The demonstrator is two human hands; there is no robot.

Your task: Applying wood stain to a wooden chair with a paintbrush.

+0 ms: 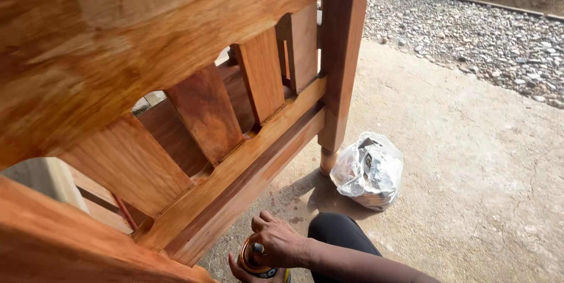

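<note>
A small round can (pixel 256 262) with a golden rim and a dark inside sits low at the bottom edge of the head view. My right hand (pixel 279 242) lies over its top with the fingers curled on the rim. Only the fingertips of my left hand (pixel 236 269) show, cupping the can from below on its left side. Both hands are just in front of the lower rail of a glossy reddish-brown wooden bench (pixel 235 177), whose slatted back fills the left half of the view.
A crumpled clear plastic bag (pixel 369 170) with dark items inside lies on the concrete floor (pixel 470 189) beside the bench's turned leg (pixel 328 159). My dark-clad knee (pixel 341 233) is by the can. Gravel (pixel 470 30) borders the concrete at the far right.
</note>
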